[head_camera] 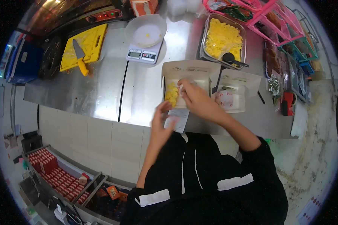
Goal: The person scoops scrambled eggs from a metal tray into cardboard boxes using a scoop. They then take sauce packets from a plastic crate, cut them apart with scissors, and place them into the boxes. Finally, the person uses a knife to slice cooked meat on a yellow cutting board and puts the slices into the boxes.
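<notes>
An open cardboard food box [190,73] stands at the middle of the steel table, with yellow food pieces [171,94] in its left part. My right hand [195,97] reaches into this box, its fingertips closed on a small whitish thing, perhaps a plastic bag. My left hand [161,121] is at the box's front left corner, fingers apart and somewhat blurred, over a printed paper slip [181,121] at the table's edge. To the right, a second open cardboard box [239,80] holds a round whitish packet with red writing [224,99]. A black marker-like stick [261,97] lies beside it.
Behind the boxes is a clear tray [204,42] of yellow food with a black scoop [230,59]. A kitchen scale [143,53] bears a bowl [145,29]. Further left, a yellow-handled knife [80,56] lies on a yellow cutting board [97,42]. Pink baskets [261,21] stand back right.
</notes>
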Tool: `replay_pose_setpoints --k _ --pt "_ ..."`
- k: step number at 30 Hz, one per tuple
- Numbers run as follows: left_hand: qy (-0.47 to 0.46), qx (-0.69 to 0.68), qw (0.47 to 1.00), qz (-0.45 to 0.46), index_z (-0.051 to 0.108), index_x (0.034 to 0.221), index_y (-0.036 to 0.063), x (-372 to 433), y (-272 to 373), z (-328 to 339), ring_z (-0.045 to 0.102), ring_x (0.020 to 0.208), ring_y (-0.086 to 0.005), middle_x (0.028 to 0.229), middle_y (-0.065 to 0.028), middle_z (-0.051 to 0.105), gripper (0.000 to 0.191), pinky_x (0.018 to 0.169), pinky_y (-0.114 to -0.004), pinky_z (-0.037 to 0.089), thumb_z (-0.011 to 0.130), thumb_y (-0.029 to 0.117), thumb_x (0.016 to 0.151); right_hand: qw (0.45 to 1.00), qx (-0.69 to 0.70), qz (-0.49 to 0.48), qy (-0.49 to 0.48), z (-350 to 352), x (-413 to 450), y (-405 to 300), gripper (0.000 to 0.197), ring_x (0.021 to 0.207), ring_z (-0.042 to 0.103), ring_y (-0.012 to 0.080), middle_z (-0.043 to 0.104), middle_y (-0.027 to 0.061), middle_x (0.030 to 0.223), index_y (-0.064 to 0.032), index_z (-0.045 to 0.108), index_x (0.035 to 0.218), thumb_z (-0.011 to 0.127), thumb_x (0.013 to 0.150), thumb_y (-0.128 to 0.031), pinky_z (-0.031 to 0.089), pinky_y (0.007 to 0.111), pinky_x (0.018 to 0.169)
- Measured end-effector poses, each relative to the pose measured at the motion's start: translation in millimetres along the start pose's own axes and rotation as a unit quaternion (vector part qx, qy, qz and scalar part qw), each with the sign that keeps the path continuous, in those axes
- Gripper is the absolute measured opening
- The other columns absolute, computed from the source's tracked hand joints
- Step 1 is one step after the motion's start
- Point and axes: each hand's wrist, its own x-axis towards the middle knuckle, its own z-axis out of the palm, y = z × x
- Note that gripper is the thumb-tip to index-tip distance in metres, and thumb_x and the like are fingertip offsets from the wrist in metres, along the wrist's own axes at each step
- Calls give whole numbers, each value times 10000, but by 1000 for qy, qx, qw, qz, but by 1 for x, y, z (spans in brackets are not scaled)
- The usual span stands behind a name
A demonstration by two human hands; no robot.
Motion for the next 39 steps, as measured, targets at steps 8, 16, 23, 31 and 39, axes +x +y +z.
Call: replay_pose_setpoints --k 8,16,23,31,39 --pt "37 170 973 154 585 923 8 39 -1 56 582 845 -196 903 -98 602 240 724 -265 468 622 -35 690 589 789 18 173 15 -44 27 334 1098 428 178 431 84 1169 -39 343 1196 383 905 -200 341 288 896" --pt "71 426 877 208 615 926 35 111 -6 87 538 891 -296 935 -123 587 327 779 -345 429 533 -67 626 874 437 -5 212 -78 -157 101 352 974 513 164 476 90 1126 -31 393 1181 451 842 -101 403 295 827" --pt "-5 564 820 96 521 1102 52 100 0 112 456 1031 -341 1108 -162 520 424 894 -430 340 568 183 702 897 242 80 362 -193 -186 257 210 808 566 144 591 76 897 -18 552 992 493 799 -77 440 276 695" --pt "112 625 772 34 444 1180 48 71 23 150 393 1126 -326 1206 -176 436 448 929 -411 306 516 208 768 861 -27 103 498 -296 36 527 275 945 498 338 528 200 990 20 516 1007 440 756 -64 404 370 810" --pt "128 647 747 -83 432 1178 47 44 70 211 401 1069 -411 1191 -227 414 373 877 -452 353 461 207 843 737 -249 35 628 -323 206 633 294 978 489 334 528 151 1044 -62 555 993 507 737 -198 356 464 871"
